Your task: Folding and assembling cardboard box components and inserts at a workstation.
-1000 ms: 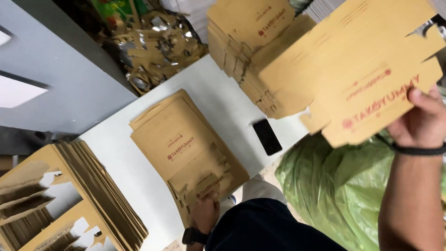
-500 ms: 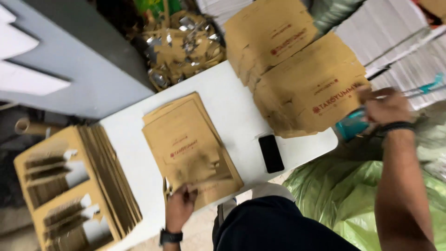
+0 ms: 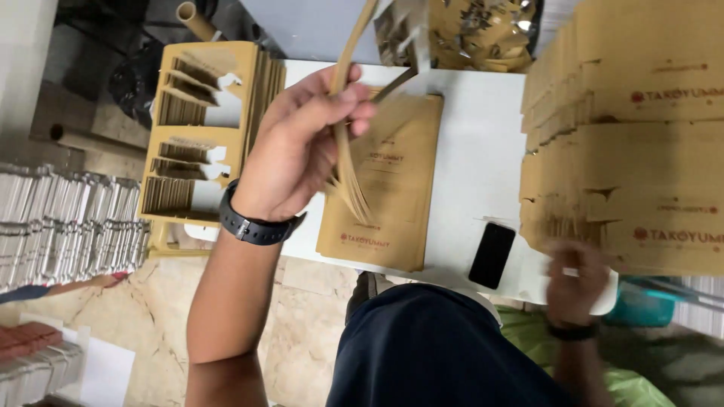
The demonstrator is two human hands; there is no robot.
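Landmark = the white table [image 3: 483,120], everything placed off that. Nearest the camera, over the table's left-front edge, the left hand [image 3: 298,151] w/ a black watch [image 3: 253,226] was curled shut round a thin bundle of flat brown cardboard sheets [image 3: 348,143], pinched edge-on and fanned at the bottom, prob so they stayed together and could be thumbed apart. At the table's right-front corner the right hand [image 3: 577,283] was blurred, sitting at the bottom edge of the tall stack of brown box blanks [image 3: 626,136]; couldn't tell if it gripped anything or was just touching. A black phone [image 3: 492,255] lay flat on the table near that hand, clear of the piles. Mid-table, a flat pile of brown blanks [image 3: 392,188] lay under the held bundle. Off the table's left side, a stack of die-cut cardboard pieces [image 3: 204,128].
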